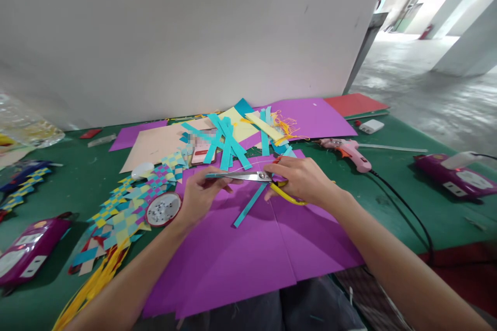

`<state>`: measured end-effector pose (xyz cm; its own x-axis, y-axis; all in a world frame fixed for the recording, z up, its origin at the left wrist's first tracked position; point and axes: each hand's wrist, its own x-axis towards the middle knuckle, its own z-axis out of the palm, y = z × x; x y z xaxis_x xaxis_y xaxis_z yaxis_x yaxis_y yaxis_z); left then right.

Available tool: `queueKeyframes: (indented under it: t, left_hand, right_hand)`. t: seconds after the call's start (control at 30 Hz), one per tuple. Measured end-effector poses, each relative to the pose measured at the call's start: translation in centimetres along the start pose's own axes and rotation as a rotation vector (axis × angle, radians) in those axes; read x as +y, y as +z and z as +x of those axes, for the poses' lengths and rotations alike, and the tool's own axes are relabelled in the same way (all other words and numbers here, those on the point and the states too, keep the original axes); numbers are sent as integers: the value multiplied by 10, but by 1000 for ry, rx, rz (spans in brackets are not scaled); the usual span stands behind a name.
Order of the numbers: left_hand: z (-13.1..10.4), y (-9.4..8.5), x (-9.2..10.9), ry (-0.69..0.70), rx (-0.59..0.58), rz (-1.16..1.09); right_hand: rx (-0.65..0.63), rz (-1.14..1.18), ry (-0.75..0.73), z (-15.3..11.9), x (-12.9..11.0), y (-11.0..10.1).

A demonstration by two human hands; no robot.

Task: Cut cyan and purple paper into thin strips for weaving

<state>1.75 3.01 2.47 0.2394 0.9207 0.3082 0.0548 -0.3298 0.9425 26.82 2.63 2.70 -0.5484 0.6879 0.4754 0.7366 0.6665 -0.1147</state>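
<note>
My right hand (303, 178) grips a pair of scissors (250, 176) by its yellow handles, with the blades pointing left over the purple sheets (240, 274). My left hand (200, 194) is closed at the blade tips, with fingers pinched on a narrow teal paper strip that runs along the blades. Part of what it pinches is hidden by the fingers. Below the scissors a narrow teal strip (249, 207) slants across the purple sheet. Several wider teal strips (227, 142) lie crossed just behind the hands, partly over a phone (203, 154).
Woven paper pieces (155, 183) and a round dish of small dark-and-white bits (163, 209) lie left. A pink glue gun (347, 151) with a black cord rests right. Purple power strips (31, 248) sit at both sides. A white board (186, 41) stands behind.
</note>
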Motion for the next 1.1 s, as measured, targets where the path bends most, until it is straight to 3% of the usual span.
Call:
queueKeyframes:
  t: [0.47, 0.6, 0.73, 0.83, 0.97, 1.1]
  left_hand:
    - [-1, 5, -2, -58, -8, 47]
    - [-1, 4, 1, -118, 21, 60]
    - [2, 1, 0, -86, 71, -75]
    - [6, -2, -2, -79, 162, -148]
    - [10, -4, -4, -79, 287, -122]
    - [11, -5, -4, -79, 316, -124]
  right_hand:
    - [-1, 68, 15, 5, -13, 4]
    - [21, 138, 208, 7, -10, -1]
    - [23, 201, 474, 7, 9, -7]
    - [-18, 464, 536, 5, 19, -14]
    - [-194, 948, 525, 4, 13, -19]
    - [-246, 989, 469, 6, 3, -13]
